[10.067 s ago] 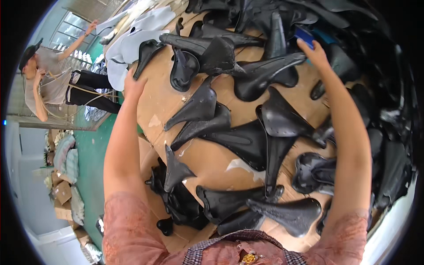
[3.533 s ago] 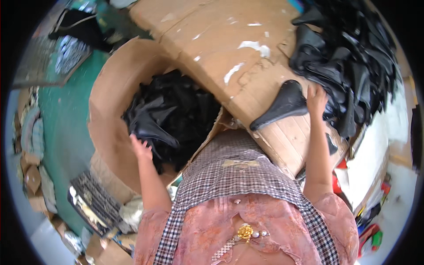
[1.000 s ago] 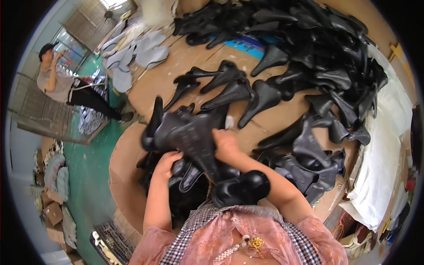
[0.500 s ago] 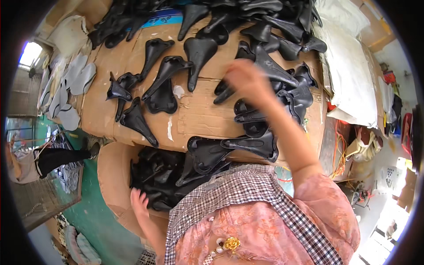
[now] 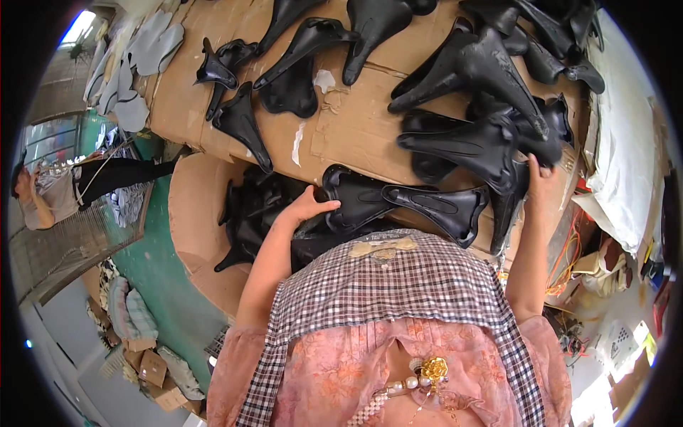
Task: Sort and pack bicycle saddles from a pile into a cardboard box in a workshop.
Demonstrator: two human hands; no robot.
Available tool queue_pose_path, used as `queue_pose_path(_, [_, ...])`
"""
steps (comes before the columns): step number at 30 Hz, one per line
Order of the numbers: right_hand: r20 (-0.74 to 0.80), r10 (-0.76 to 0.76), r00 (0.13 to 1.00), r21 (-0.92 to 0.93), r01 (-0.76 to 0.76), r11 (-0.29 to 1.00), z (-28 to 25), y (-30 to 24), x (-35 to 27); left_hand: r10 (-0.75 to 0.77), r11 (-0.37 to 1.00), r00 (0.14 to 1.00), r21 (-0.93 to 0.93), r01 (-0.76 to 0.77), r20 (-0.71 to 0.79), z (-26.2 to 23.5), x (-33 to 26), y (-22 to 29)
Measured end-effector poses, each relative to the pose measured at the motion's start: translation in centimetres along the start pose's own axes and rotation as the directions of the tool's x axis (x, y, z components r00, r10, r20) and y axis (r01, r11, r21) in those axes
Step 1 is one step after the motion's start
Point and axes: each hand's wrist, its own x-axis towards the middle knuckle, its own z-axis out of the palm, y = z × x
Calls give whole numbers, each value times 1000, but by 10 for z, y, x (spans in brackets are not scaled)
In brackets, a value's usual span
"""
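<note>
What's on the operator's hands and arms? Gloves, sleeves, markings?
Left hand and right hand: no gloves, no rings or watch visible. Forearms: bare, no cables or visible markings. Sleeves: pink, loose, short, with an orange floral-looking print.

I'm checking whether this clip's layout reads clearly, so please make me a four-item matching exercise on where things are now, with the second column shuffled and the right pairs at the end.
Column one
1. Left hand
2. Right hand
3. Flat grey cut pieces
4. Open carton

Column two
A. At the upper left of the picture
B. Holding a heap of black pieces
C. At the right side of the cluster of black saddle shells
D. At the wide left end of a black saddle shell near the apron

Right pairs: 1-D, 2-C, 3-A, 4-B
</note>
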Motion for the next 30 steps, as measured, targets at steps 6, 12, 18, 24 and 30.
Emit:
queue_pose_path(6, [54,-18,998,119,11,993,74,-49,-36,-26,999,1000,47,26,6,0,-37,19])
queue_pose_path(12, [58,-560,826,264,528,807,182,-178,-81,112,992,801,107,-61,-588,1,-101,32])
queue_pose_path(18, [378,-896,232,470,786,401,244,-256,-163,-52,971,126,-80,-227,-991,-91,-155,-160])
queue_pose_path(24, [978,-208,30,52,924,379,132,-103,-169,110,922,765,-222,-317,-634,-27,-134,-99])
queue_pose_path(30, [973,-45,227,-112,631,768,117,-43,-169,-103,983,936,-180,44,-336,76,-3,-121])
